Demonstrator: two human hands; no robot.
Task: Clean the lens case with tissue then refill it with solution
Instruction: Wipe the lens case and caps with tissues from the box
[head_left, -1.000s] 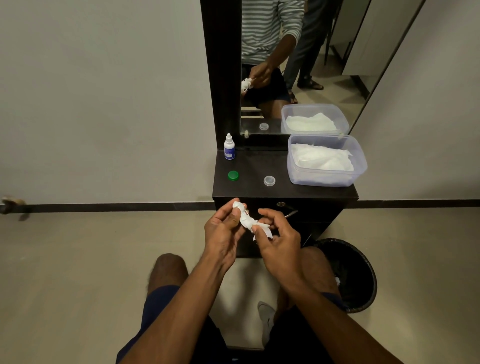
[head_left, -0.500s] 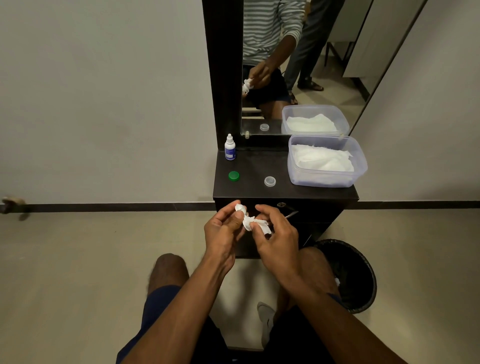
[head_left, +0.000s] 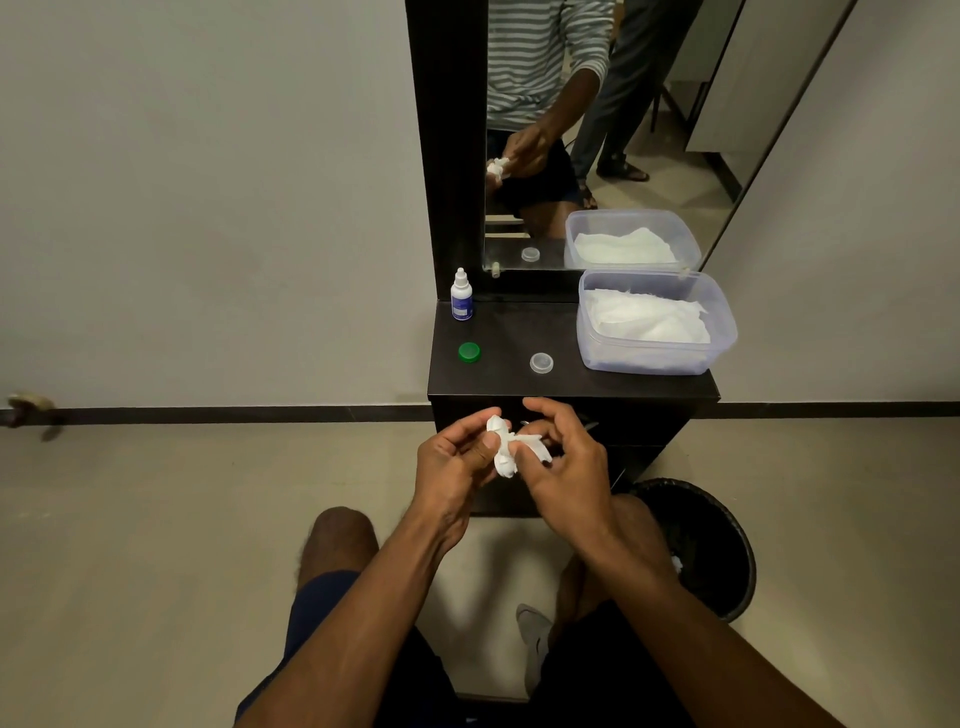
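Beyond the hands, pale matte wall and smooth beige floor, split by a dark skirting strip. Straight ahead of the hands, tall mirror (head_left: 597, 130) in a dark frame, above a dark, flat-topped dressing cabinet (head_left: 519, 382) with a faint sheen. Ahead and right of the right hand, on the cabinet top, translucent rectangular plastic tub (head_left: 655, 358) with rounded corners, holding soft crumpled white tissues (head_left: 649, 317). Below and right of the right hand, on the floor, round black mesh-look waste bin (head_left: 722, 551), a white scrap inside. Ahead of the left hand, at the cabinet's back edge, small upright white dropper bottle of solution (head_left: 461, 302) with a blue label. Nearer, just ahead of the left hand, round green screw cap (head_left: 469, 352); ahead of the right hand, round clear cap (head_left: 541, 362) — both lying flat, well apart.

Held between the two hands, in front of the cabinet edge and above the knees: twisted white tissue (head_left: 506, 449), bunched and creased. Lens case itself not discernible — hidden in tissue and fingers, if there.

Left hand (head_left: 457, 467) palm turned inward, thumb and curled fingers pinching the tissue's left bulge. Right hand (head_left: 563, 467) back toward the camera, fingers arched over, fingertips gripping the tissue's right end.
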